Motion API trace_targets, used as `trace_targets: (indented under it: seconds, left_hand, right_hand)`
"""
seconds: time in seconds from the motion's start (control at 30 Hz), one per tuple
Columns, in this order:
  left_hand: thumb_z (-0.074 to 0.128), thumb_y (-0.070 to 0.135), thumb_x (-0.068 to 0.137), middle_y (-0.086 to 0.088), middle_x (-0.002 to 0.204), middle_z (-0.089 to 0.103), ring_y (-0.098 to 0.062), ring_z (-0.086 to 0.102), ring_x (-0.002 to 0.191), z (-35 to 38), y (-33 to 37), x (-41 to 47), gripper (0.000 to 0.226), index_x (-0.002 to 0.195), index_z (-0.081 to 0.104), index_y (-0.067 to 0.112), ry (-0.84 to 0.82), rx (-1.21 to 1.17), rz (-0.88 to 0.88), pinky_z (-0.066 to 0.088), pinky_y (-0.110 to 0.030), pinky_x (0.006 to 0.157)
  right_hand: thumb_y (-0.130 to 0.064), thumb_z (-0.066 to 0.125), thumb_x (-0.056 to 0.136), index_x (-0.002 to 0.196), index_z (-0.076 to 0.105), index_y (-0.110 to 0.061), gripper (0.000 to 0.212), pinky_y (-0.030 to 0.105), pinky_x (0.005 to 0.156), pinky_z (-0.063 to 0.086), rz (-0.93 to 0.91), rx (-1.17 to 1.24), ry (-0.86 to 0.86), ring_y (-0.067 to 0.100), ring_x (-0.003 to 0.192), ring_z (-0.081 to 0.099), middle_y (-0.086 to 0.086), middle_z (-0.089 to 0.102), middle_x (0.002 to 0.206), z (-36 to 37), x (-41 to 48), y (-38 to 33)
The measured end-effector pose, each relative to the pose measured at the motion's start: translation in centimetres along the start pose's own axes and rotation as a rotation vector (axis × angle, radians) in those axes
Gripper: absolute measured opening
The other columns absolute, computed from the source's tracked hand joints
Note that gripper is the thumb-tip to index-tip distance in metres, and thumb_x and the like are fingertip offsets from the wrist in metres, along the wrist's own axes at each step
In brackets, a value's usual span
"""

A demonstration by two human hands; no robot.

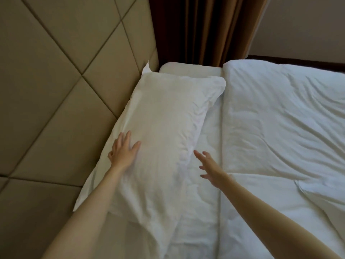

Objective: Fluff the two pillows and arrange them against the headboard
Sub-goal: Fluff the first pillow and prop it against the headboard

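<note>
Against headboard [56,90], one pillow [164,118], two open hands, left hand [124,151], right hand [210,166]

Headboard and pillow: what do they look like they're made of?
Headboard: tan padded panels, likely leather or faux leather; smooth faint sheen, recessed diagonal seams. Pillow: white woven fabric case, probably cotton, matte; fine creases and a soft dent under the left hand. Filling can't be seen.

Bed count, head view.
One white pillow [168,116] visible; one padded headboard [56,81]; one duvet [280,118]; one curtain [205,28]; two bare hands: left hand [124,152], right hand [210,166].
</note>
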State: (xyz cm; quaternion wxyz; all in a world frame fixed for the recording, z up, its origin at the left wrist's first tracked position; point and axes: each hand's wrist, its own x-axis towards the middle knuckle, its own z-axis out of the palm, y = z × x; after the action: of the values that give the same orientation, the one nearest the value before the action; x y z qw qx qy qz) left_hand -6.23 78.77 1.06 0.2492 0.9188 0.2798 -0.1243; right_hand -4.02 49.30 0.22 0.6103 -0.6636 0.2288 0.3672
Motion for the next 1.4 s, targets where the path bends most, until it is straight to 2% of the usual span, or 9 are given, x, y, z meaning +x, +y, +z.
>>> trace_targets:
  seconds: [0.3, 0.5, 0.6, 0.83, 0.97, 1.1, 1.17, 1.27, 1.4]
  left_hand:
    - [0.014, 0.054, 0.097, 0.001, 0.162, 0.017, -0.023, 0.018, 0.148, 1.8, -4.7, 5.6, 0.063, 0.153, 0.015, 0.026, -0.176, -0.196, -0.264, 0.010, -0.051, 0.119]
    - [0.024, 0.056, 0.093, -0.011, 0.156, 0.030, -0.030, 0.030, 0.142, 2.1, -7.6, 8.1, 0.065, 0.148, 0.035, 0.023, -0.220, -0.239, -0.413, 0.023, -0.046, 0.116]
    - [0.022, 0.058, 0.092, -0.013, 0.158, 0.024, -0.034, 0.028, 0.142, 2.2, -8.1, 8.3, 0.067, 0.149, 0.031, 0.026, -0.246, -0.217, -0.463, 0.023, -0.048, 0.116]
    - [0.026, 0.062, 0.094, -0.012, 0.156, 0.030, -0.032, 0.033, 0.141, 3.2, -7.5, 6.8, 0.073, 0.150, 0.029, 0.017, -0.302, -0.360, -0.541, 0.028, -0.041, 0.115]
    - [0.038, 0.062, 0.092, -0.007, 0.154, 0.035, -0.027, 0.035, 0.138, 4.1, -6.1, 4.9, 0.070, 0.150, 0.027, 0.024, -0.409, -0.593, -0.448, 0.032, -0.036, 0.106]
    - [0.034, 0.075, 0.082, -0.009, 0.157, 0.025, -0.032, 0.030, 0.141, 4.2, -5.9, 4.1, 0.089, 0.152, 0.019, 0.022, -0.391, -0.394, -0.495, 0.030, -0.045, 0.112]
    - [0.036, 0.073, 0.083, -0.008, 0.148, 0.044, -0.029, 0.047, 0.128, 4.1, -5.7, 3.8, 0.080, 0.147, 0.034, 0.024, -0.381, -0.482, -0.418, 0.040, -0.039, 0.101]
    - [0.035, 0.060, 0.092, -0.015, 0.132, 0.057, -0.033, 0.054, 0.117, 4.3, -5.0, 3.2, 0.067, 0.135, 0.049, 0.010, -0.236, -0.391, -0.385, 0.044, -0.040, 0.095]
    - [0.039, 0.050, 0.095, -0.005, 0.085, 0.065, -0.030, 0.059, 0.089, 3.1, -2.2, 1.8, 0.044, 0.080, 0.059, 0.015, 0.053, -0.512, -0.275, 0.040, -0.033, 0.073]
  right_hand:
    - [-0.066, 0.048, 0.083, 0.150, 0.015, -0.029, 0.084, 0.061, 0.107, 0.032, 0.157, 0.000, -0.073, 0.034, 0.140, 0.032, 0.004, 0.025, 0.157, 3.7, 3.0, 1.3]
    - [-0.056, 0.041, 0.092, 0.149, 0.023, -0.022, 0.068, 0.057, 0.107, 0.035, 0.189, -0.038, -0.067, 0.034, 0.133, 0.040, 0.008, 0.034, 0.152, 3.4, 4.1, 2.5]
    - [-0.053, 0.045, 0.091, 0.145, 0.031, -0.020, 0.065, 0.054, 0.107, 0.036, 0.163, -0.029, -0.093, 0.031, 0.129, 0.044, 0.008, 0.039, 0.149, 2.9, 4.1, 2.1]
    - [-0.073, 0.062, 0.059, 0.148, 0.023, -0.033, 0.105, 0.056, 0.108, 0.031, 0.154, 0.142, -0.177, 0.029, 0.139, 0.034, -0.001, 0.032, 0.153, 3.5, 3.7, 2.1]
    - [-0.079, 0.059, 0.056, 0.143, 0.038, -0.035, 0.100, 0.056, 0.108, 0.033, 0.198, 0.248, -0.126, 0.023, 0.133, 0.043, -0.004, 0.046, 0.147, 3.1, 3.6, 3.4]
    - [-0.080, 0.055, 0.058, 0.133, 0.051, -0.031, 0.090, 0.053, 0.094, 0.045, 0.265, 0.353, -0.109, 0.021, 0.120, 0.055, -0.005, 0.065, 0.127, 2.2, 2.9, 5.1]
    - [-0.079, 0.056, 0.057, 0.119, 0.060, -0.035, 0.076, 0.047, 0.081, 0.047, 0.241, 0.402, -0.119, 0.016, 0.108, 0.062, -0.012, 0.074, 0.107, 2.3, 2.8, 5.1]
    - [-0.078, 0.057, 0.061, 0.109, 0.062, -0.037, 0.063, 0.048, 0.088, 0.044, 0.214, 0.432, -0.115, 0.015, 0.107, 0.061, -0.013, 0.073, 0.106, 2.2, 2.3, 4.7]
    - [-0.069, 0.055, 0.076, 0.117, 0.065, -0.027, 0.059, 0.043, 0.093, 0.048, 0.149, 0.549, -0.160, 0.020, 0.109, 0.067, -0.002, 0.072, 0.116, 2.1, 1.8, 4.3]
